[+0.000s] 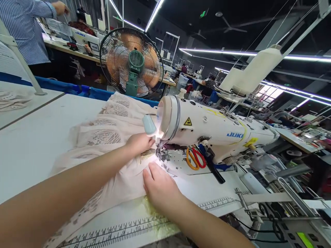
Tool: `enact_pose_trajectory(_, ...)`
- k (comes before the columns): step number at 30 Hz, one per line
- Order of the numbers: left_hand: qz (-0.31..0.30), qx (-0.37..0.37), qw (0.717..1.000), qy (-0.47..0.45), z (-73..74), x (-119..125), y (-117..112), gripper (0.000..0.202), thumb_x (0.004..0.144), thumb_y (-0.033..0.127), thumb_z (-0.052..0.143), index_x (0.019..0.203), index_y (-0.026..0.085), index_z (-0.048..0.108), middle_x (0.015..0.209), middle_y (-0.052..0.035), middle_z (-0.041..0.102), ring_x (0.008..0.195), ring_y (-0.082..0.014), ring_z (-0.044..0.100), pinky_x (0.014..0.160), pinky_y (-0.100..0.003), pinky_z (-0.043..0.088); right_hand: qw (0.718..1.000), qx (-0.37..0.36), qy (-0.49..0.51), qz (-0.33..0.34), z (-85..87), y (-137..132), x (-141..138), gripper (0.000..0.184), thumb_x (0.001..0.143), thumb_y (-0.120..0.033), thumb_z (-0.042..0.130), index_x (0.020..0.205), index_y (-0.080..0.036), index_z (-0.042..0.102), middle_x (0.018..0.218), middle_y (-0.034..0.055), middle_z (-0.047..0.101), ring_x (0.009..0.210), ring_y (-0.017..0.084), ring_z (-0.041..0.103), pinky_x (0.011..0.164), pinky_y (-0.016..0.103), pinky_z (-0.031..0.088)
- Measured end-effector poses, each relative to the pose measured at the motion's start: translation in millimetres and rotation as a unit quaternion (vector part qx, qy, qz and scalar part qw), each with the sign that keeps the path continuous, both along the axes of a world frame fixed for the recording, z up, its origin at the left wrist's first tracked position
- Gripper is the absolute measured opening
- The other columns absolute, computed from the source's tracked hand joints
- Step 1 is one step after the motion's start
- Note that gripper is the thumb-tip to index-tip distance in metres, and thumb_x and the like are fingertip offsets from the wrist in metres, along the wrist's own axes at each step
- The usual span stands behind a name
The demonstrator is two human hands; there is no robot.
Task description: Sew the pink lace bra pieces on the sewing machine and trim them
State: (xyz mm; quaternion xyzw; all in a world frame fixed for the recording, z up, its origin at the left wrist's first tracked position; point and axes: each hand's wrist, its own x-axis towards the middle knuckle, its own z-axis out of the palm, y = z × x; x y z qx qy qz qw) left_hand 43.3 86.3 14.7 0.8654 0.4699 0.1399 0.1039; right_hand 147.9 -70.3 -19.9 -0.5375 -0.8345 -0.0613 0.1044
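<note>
A pale pink lace fabric point(121, 179) spreads in folds over the sewing table and runs under the needle area of a white sewing machine point(207, 124). My left hand point(139, 143) is just left of the needle, its fingers closed on the fabric and partly hidden beside the machine head. In front of the presser foot point(158, 151), my right hand point(161, 184) grips the fabric near its edge, thumb and fingers pressed onto it. A small lamp lights the needle area. Scissors with orange and red handles point(196, 158) lie beneath the machine arm.
A ruler strip point(124, 229) runs along the table's front edge, with yellowish see-through material point(148, 206) beside it. Behind the table stands a large fan point(131, 62). Thread cones point(261, 69) rise above the machine. A person in a striped shirt point(26, 31) is at far left.
</note>
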Motion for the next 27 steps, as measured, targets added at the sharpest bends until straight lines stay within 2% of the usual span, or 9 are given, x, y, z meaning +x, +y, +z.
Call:
enact_pose_trajectory(3, 0.009, 0.026, 0.999, 0.030, 10.3, 0, 3, 0.025, 0.086, 0.025, 0.047, 0.097, 0.014, 0.067, 0.087, -0.0126, 0.071, 0.081, -0.0290, 0.068, 0.066, -0.033, 0.049, 0.998, -0.043, -0.015, 0.042, 13.3, 11, 9, 0.027, 0.089, -0.017, 0.055, 0.116, -0.013, 0.059, 0.130, 0.0188, 0.057, 0.122, 0.030, 0.054, 0.097, 0.041, 0.049)
enact_pose_trajectory(5, -0.023, 0.040, 0.998, 0.047, 18.9, -7, -10, 0.025, 0.086, 0.020, 0.046, 0.097, 0.014, 0.067, 0.088, -0.0125, 0.071, 0.079, -0.0274, 0.068, 0.065, -0.032, 0.050, 0.997, -0.054, -0.013, 0.050, 19.3, 16, 13, 0.024, 0.089, -0.017, 0.055, 0.112, -0.012, 0.061, 0.128, 0.0178, 0.058, 0.119, 0.030, 0.055, 0.094, 0.041, 0.051)
enact_pose_trajectory(7, -0.083, 0.042, 0.993, 0.068, 22.2, -19, -29, 0.025, 0.087, 0.018, 0.045, 0.089, 0.017, 0.070, 0.088, -0.0095, 0.072, 0.080, -0.0237, 0.068, 0.069, -0.030, 0.051, 0.997, -0.049, 0.000, 0.055, 20.0, 18, 15, 0.024, 0.090, -0.018, 0.055, 0.112, -0.011, 0.062, 0.127, 0.0180, 0.059, 0.119, 0.030, 0.055, 0.094, 0.041, 0.052)
enact_pose_trajectory(9, -0.169, 0.041, 0.982, 0.077, 16.7, -33, -48, 0.025, 0.088, 0.019, 0.047, 0.090, 0.019, 0.071, 0.097, -0.0077, 0.073, 0.090, -0.0211, 0.068, 0.078, -0.028, 0.053, 0.997, -0.033, 0.020, 0.068, 16.9, 19, 16, 0.025, 0.092, -0.019, 0.053, 0.113, -0.010, 0.062, 0.125, 0.0185, 0.060, 0.120, 0.029, 0.054, 0.099, 0.041, 0.049)
enact_pose_trajectory(11, -0.240, 0.059, 0.967, 0.060, 3.5, -46, -60, 0.029, 0.090, 0.023, 0.048, 0.109, 0.018, 0.069, 0.115, -0.0095, 0.071, 0.104, -0.0214, 0.066, 0.090, -0.028, 0.053, 0.996, -0.019, 0.039, 0.079, 12.9, 19, 18, 0.024, 0.092, -0.019, 0.051, 0.111, -0.009, 0.062, 0.122, 0.0186, 0.062, 0.121, 0.028, 0.054, 0.101, 0.040, 0.047)
enact_pose_trajectory(13, -0.270, 0.094, 0.958, 0.035, -11.9, -55, -65, 0.038, 0.093, 0.026, 0.045, 0.125, 0.015, 0.061, 0.128, -0.0128, 0.065, 0.115, -0.0234, 0.062, 0.098, -0.034, 0.051, 0.995, -0.014, 0.051, 0.084, 10.4, 15, 21, 0.022, 0.092, -0.017, 0.050, 0.109, -0.010, 0.062, 0.122, 0.0188, 0.063, 0.120, 0.027, 0.055, 0.100, 0.039, 0.049)
enact_pose_trajectory(17, -0.266, 0.146, 0.952, 0.043, -29.0, -59, -60, 0.039, 0.095, 0.025, 0.041, 0.126, 0.011, 0.061, 0.132, -0.0155, 0.061, 0.119, -0.0287, 0.059, 0.102, -0.044, 0.048, 0.993, -0.004, 0.071, 0.098, 10.7, -4, 32, 0.022, 0.090, -0.012, 0.046, 0.106, -0.011, 0.062, 0.120, 0.0190, 0.063, 0.117, 0.027, 0.058, 0.095, 0.042, 0.052)
enact_pose_trajectory(22, -0.250, 0.176, 0.950, 0.068, -25.6, -51, -57, 0.039, 0.096, 0.026, 0.041, 0.123, 0.008, 0.063, 0.130, -0.0157, 0.063, 0.117, -0.0316, 0.060, 0.100, -0.045, 0.049, 0.990, 0.039, 0.096, 0.098, 8.2, -26, 44, 0.030, 0.091, -0.014, 0.045, 0.117, -0.009, 0.058, 0.123, 0.0173, 0.064, 0.117, 0.029, 0.058, 0.099, 0.043, 0.051)
enact_pose_trajectory(27, -0.232, 0.175, 0.953, 0.089, -23.8, -45, -58, 0.037, 0.094, 0.028, 0.045, 0.120, 0.010, 0.065, 0.126, -0.0138, 0.065, 0.112, -0.0291, 0.061, 0.097, -0.041, 0.050, 0.990, 0.051, 0.096, 0.086, 0.7, -28, 46, 0.030, 0.092, -0.016, 0.044, 0.118, -0.011, 0.058, 0.125, 0.0157, 0.064, 0.119, 0.029, 0.057, 0.099, 0.044, 0.051)
